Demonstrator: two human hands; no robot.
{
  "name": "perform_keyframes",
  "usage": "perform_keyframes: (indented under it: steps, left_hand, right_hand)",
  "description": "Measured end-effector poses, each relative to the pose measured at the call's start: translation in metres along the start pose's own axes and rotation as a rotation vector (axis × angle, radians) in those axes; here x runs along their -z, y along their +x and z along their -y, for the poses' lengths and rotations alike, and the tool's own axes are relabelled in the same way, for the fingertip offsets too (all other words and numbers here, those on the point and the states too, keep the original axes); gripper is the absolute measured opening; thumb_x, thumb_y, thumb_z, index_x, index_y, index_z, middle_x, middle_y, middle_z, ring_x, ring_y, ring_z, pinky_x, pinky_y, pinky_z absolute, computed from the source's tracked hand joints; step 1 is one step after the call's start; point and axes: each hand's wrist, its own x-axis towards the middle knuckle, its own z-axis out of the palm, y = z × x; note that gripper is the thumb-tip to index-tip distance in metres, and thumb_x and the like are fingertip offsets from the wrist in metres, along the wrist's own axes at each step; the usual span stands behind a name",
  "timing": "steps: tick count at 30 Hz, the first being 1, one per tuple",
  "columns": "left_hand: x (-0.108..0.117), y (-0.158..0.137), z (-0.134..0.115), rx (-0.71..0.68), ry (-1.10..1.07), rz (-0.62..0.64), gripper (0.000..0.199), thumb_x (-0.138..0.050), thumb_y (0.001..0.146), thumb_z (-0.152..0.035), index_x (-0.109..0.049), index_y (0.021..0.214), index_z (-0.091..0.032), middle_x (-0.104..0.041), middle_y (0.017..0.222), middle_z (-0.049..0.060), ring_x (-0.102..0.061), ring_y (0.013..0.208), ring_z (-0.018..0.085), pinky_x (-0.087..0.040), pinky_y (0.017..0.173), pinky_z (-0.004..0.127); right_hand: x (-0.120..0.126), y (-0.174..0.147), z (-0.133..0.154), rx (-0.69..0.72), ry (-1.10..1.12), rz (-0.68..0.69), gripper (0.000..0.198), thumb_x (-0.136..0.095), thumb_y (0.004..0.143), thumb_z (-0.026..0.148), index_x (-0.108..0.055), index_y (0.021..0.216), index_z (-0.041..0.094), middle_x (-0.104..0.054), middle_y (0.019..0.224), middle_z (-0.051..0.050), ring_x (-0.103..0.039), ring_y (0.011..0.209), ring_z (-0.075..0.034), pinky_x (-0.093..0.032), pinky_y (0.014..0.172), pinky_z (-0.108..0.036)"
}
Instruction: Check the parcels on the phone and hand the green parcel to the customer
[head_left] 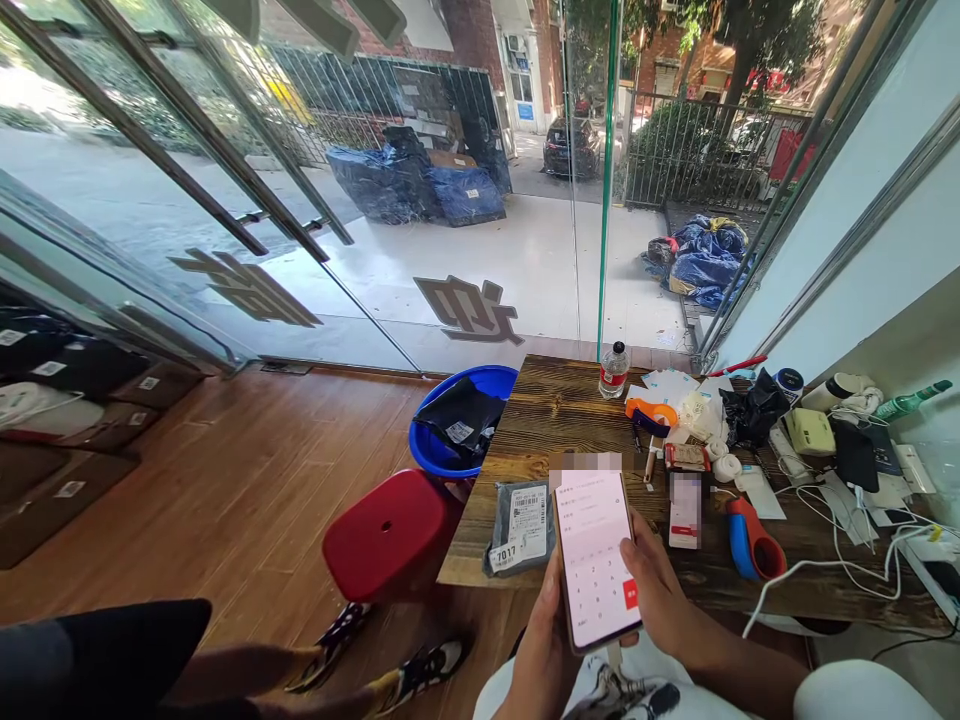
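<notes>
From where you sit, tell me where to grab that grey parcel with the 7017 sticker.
Probably by its near left corner, coming from the table's front edge: the grey parcel lies flat there, beside the phone held in the left hand. The right hand touches the phone.

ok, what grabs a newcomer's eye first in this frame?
The lit phone, held low at centre in the left hand with the right hand at its edge. Next, the red stool and blue basin left of the wooden table, and the grey labelled parcel on its near corner.
</notes>
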Motion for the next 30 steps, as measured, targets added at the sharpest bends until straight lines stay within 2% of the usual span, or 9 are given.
perform_keyframes:
  steps: [4, 9, 14, 18, 22, 25, 30]
  left_hand:
    - [-0.006, -0.002, -0.003, 0.005, -0.012, 0.011, 0.079, -0.078, 0.076, -0.065, -0.061, 0.145, -0.029, -0.07, 0.135, 0.015, -0.068, 0.114, 0.04, -0.063, 0.078, 0.046]
    - [-0.004, 0.0, -0.002, -0.015, -0.027, 0.006, 0.075, -0.077, 0.078, -0.064, -0.063, 0.143, -0.029, -0.068, 0.139, 0.013, -0.064, 0.121, 0.039, -0.062, 0.086, 0.045]
    - [0.004, 0.005, 0.0, 0.013, -0.027, 0.043, 0.075, -0.078, 0.077, -0.064, -0.063, 0.143, -0.031, -0.07, 0.135, 0.013, -0.067, 0.114, 0.04, -0.063, 0.077, 0.045]
    - [0.013, 0.014, 0.005, 0.014, -0.02, 0.099, 0.071, -0.079, 0.078, -0.064, -0.065, 0.14, -0.034, -0.068, 0.14, 0.01, -0.066, 0.117, 0.038, -0.062, 0.085, 0.046]
    - [0.02, 0.023, 0.011, 0.019, 0.007, 0.097, 0.076, -0.078, 0.079, -0.064, -0.061, 0.146, -0.033, -0.066, 0.143, 0.011, -0.061, 0.128, 0.038, -0.06, 0.094, 0.045]
    - [0.022, 0.027, 0.014, 0.014, 0.009, 0.093, 0.079, -0.08, 0.076, -0.065, -0.06, 0.147, -0.034, -0.067, 0.142, 0.01, -0.06, 0.129, 0.037, -0.06, 0.096, 0.044]
    - [0.026, 0.029, 0.013, -0.005, 0.036, 0.063, 0.072, -0.077, 0.081, -0.062, -0.062, 0.145, -0.032, -0.069, 0.139, 0.008, -0.062, 0.128, 0.034, -0.061, 0.094, 0.039]
  right_hand:
    - [0.0, 0.001, 0.0, -0.026, 0.012, -0.006, 0.071, -0.064, 0.076, 0.088, -0.069, 0.105, 0.023, -0.073, 0.096, -0.007, -0.067, 0.077, -0.022, -0.043, 0.048, -0.028]
    - [0.002, 0.002, -0.003, -0.03, -0.03, -0.003, 0.08, -0.062, 0.075, 0.09, -0.067, 0.117, 0.022, -0.072, 0.094, -0.008, -0.065, 0.073, -0.021, -0.037, 0.042, -0.024]
    - [0.003, 0.004, -0.005, -0.031, 0.033, 0.05, 0.067, -0.064, 0.08, 0.083, -0.069, 0.108, 0.022, -0.068, 0.076, -0.002, -0.054, 0.05, -0.014, -0.042, 0.044, -0.026]
    - [0.006, 0.014, -0.004, 0.0, 0.043, 0.039, 0.056, -0.069, 0.081, 0.075, -0.07, 0.098, 0.022, -0.071, 0.081, -0.004, -0.061, 0.064, -0.018, -0.05, 0.057, -0.029]
    - [0.01, 0.027, -0.004, 0.04, -0.028, 0.003, 0.051, -0.071, 0.082, 0.069, -0.071, 0.095, 0.02, -0.074, 0.089, -0.006, -0.065, 0.079, -0.022, -0.053, 0.075, -0.034]
    - [0.011, 0.032, -0.004, 0.042, -0.074, -0.016, 0.053, -0.071, 0.081, 0.071, -0.072, 0.094, 0.02, -0.073, 0.088, -0.007, -0.065, 0.08, -0.023, -0.052, 0.073, -0.034]
    - [0.012, 0.03, -0.005, 0.013, 0.063, 0.082, 0.059, -0.068, 0.081, 0.074, -0.07, 0.105, 0.02, -0.074, 0.09, -0.007, -0.067, 0.078, -0.024, -0.055, 0.072, -0.037]
